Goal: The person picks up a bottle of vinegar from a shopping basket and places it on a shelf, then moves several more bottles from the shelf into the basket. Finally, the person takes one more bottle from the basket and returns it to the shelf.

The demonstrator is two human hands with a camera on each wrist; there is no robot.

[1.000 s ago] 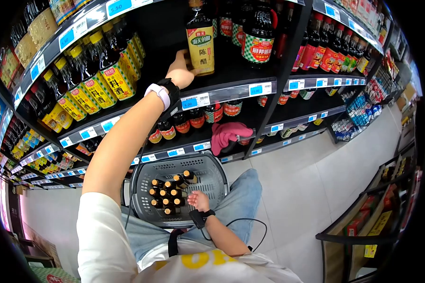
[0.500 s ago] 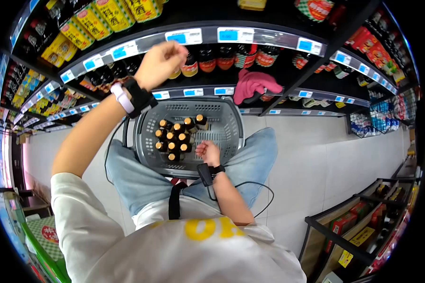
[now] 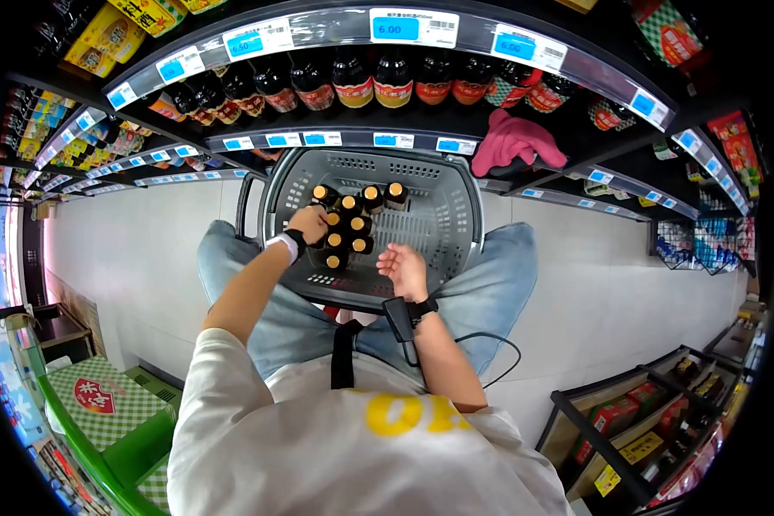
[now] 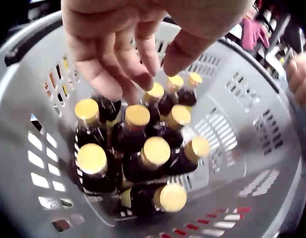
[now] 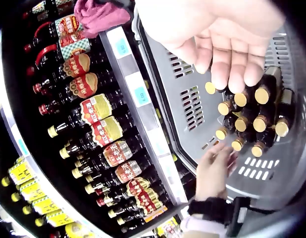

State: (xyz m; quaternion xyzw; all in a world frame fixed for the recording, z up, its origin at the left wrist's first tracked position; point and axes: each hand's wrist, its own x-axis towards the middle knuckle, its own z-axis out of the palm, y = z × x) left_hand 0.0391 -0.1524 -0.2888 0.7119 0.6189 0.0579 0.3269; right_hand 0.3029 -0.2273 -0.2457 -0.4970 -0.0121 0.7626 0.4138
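Pale floor tiles stretched beneath dark store shelving (image 3: 421, 15), where one blue-and-white price tag (image 3: 413, 28) read 6.00 and another to its left read 6.50. Below that rail stood sauce bottles (image 3: 393, 82) with red-and-yellow labels, their Chinese print too small to read; a pink cloth (image 3: 516, 142) hung just beside them. Between the person's knees sat a gray basket (image 3: 439, 185), holding a cluster of dark, gold-capped bottles (image 4: 156, 150) toward its left side, labels mostly hidden. The person's left hand (image 3: 308, 225) reached over the cluster, fingers loosely bent and thumb apart, gripping nothing visible; whether a fingertip touched a cap could not be told. The right hand (image 3: 406, 273) hovered palm up beside the bottles, relaxed, fingers slightly curled, holding nothing. Yellow lettering (image 3: 413, 414) crossed the white shirt (image 3: 353, 464), only partly legible.
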